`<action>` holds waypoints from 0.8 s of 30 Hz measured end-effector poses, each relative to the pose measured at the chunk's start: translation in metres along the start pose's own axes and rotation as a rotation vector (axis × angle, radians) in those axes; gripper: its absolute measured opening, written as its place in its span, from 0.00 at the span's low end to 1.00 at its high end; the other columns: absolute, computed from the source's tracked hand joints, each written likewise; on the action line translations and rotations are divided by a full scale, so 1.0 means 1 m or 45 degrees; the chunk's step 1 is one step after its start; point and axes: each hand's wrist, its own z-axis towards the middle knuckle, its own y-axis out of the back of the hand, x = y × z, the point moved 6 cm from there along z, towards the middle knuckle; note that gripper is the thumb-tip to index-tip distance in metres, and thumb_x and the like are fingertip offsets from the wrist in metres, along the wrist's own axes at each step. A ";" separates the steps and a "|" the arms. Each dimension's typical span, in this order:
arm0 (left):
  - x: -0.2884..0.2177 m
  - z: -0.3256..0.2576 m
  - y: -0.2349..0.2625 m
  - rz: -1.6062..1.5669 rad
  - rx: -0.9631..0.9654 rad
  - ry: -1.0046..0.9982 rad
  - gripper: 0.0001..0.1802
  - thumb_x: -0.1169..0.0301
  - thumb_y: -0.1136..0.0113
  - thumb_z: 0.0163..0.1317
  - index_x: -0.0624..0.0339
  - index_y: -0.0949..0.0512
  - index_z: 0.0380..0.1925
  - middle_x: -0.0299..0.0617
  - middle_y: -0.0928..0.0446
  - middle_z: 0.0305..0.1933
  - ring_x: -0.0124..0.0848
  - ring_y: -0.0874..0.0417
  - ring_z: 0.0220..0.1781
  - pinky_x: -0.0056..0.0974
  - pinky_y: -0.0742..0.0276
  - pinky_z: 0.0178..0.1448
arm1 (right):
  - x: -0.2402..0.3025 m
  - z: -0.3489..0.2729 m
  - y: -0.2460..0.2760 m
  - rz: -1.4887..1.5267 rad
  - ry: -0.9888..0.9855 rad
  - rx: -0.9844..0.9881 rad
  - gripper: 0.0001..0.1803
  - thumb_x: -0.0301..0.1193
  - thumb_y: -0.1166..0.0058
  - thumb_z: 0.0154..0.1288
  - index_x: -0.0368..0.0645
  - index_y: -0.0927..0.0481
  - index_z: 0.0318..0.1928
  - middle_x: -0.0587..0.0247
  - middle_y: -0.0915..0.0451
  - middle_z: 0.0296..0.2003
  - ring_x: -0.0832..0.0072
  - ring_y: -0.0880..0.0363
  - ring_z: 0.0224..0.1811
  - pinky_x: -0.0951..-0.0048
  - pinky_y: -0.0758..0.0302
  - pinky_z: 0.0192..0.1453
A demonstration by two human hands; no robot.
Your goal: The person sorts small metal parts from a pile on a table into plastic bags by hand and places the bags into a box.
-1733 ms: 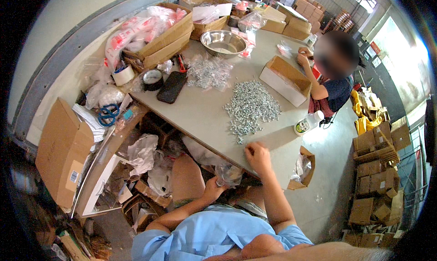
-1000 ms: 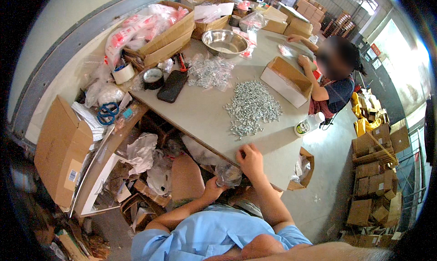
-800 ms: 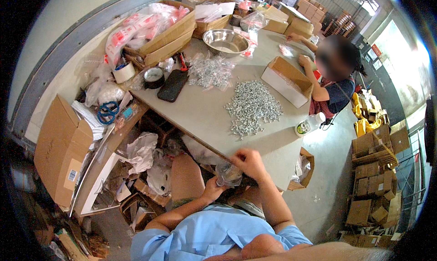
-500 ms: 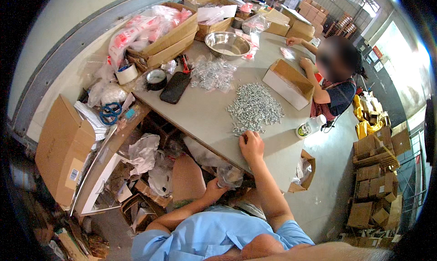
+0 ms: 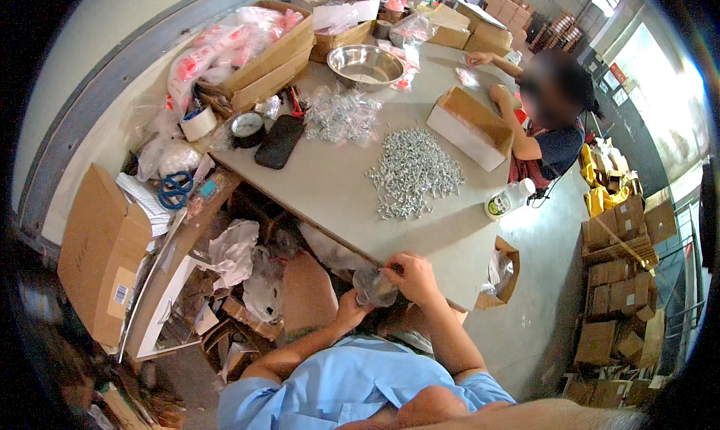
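Note:
My left hand holds a small clear plastic bag just below the near edge of the grey table. My right hand is at the bag's mouth, fingers pinched on it. A loose pile of small silver screws lies on the table beyond my hands. Farther back sits a heap of filled clear bags.
A person in a dark shirt sits across at the right, beside an open cardboard box. A steel bowl, tape rolls, a black phone and cartons crowd the far side. Blue scissors, scraps and flat cardboard lie left.
My right hand reached onto the table toward the screw pile, then drew back to the bag held at the table's edge. My left hand stayed put with the bag.

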 end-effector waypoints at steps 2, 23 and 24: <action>0.018 0.001 -0.004 -0.065 -0.003 -0.005 0.17 0.67 0.34 0.51 0.63 0.23 0.39 0.48 0.19 0.37 0.38 0.19 0.42 0.39 0.26 0.45 | 0.001 -0.006 -0.003 0.090 -0.006 0.074 0.09 0.32 0.40 0.52 0.40 0.19 0.31 0.56 0.21 0.26 0.63 0.22 0.26 0.67 0.26 0.33; -0.042 0.017 0.048 0.615 0.695 0.308 0.18 0.64 0.32 0.48 0.63 0.25 0.35 0.41 0.22 0.33 0.30 0.22 0.36 0.36 0.27 0.43 | 0.010 -0.008 -0.010 0.061 0.041 0.136 0.10 0.34 0.43 0.53 0.47 0.20 0.37 0.54 0.23 0.35 0.58 0.24 0.38 0.61 0.26 0.43; -0.032 0.015 0.060 0.494 0.682 0.274 0.18 0.63 0.32 0.48 0.62 0.25 0.34 0.39 0.23 0.32 0.29 0.23 0.35 0.35 0.27 0.42 | 0.024 -0.011 -0.015 0.048 0.208 0.243 0.11 0.33 0.43 0.53 0.48 0.20 0.38 0.55 0.23 0.38 0.58 0.25 0.42 0.61 0.27 0.45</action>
